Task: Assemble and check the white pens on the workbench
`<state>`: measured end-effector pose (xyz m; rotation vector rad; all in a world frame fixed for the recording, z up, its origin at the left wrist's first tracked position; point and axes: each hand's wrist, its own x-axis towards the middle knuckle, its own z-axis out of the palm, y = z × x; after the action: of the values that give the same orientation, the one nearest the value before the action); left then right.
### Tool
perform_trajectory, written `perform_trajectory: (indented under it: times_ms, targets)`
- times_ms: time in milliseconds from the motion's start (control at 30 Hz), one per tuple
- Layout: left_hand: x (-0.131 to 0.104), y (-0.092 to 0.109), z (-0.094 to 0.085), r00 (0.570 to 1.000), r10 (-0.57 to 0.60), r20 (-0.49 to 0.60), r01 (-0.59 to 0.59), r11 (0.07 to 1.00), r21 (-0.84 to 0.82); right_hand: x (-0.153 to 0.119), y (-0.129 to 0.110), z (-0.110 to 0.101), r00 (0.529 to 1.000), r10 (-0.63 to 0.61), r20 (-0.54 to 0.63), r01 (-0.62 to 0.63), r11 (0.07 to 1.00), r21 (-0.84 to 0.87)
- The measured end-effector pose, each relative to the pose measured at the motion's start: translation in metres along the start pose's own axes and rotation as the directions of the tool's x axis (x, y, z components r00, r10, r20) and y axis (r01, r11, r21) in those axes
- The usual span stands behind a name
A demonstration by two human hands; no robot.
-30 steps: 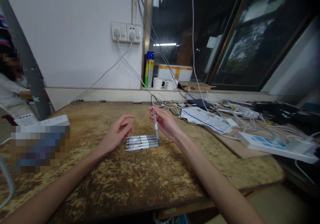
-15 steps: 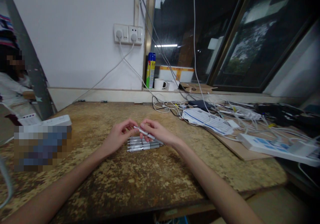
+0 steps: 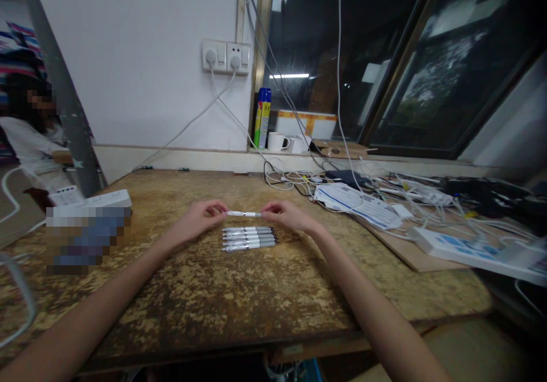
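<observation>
"Why is the pen (image 3: pixel 243 214) being gripped at both ends?"
"Probably for steadying it level. It's running alongside the row of pens (image 3: pixel 249 238), just beyond; I can't tell whether it's touching the bench (image 3: pixel 205 302)."
"Which grips?"
"The left hand (image 3: pixel 204 219) is pinching one end, fingertips nearly meeting; the right hand (image 3: pixel 287 216) is pinching the other."

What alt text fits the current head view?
The left hand and right hand pinch a pen by its ends near pens lying side by side on a worn table. Paper and a power strip lie at right; a spray can and a mug stand by the window.
</observation>
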<state>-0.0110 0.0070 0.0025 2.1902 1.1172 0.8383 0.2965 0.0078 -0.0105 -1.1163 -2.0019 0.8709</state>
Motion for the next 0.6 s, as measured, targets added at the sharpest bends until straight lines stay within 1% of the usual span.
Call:
perform_trajectory:
  times_ms: [100, 200, 367, 600]
  targets:
    - [0.000, -0.007, -0.004, 0.995, -0.002, 0.104, -0.001, 0.999, 0.032, 0.001, 0.008, 0.003, 0.999, -0.004, 0.045, 0.007, 0.998, -0.055]
    - [0.001, -0.013, -0.007, 0.986, -0.004, 0.164, -0.005, 0.998, 0.055, 0.003, 0.014, 0.007, 0.996, -0.008, 0.087, 0.016, 0.996, -0.092]
    - [0.003, -0.017, -0.008, 0.980, -0.017, 0.198, 0.002, 0.997, 0.076, 0.006, 0.020, 0.010, 0.994, -0.006, 0.112, 0.021, 0.991, -0.133]
    - [0.002, -0.014, -0.009, 0.973, -0.017, 0.231, 0.000, 0.997, 0.072, 0.006, 0.023, 0.010, 0.994, 0.010, 0.105, 0.006, 0.988, -0.153]
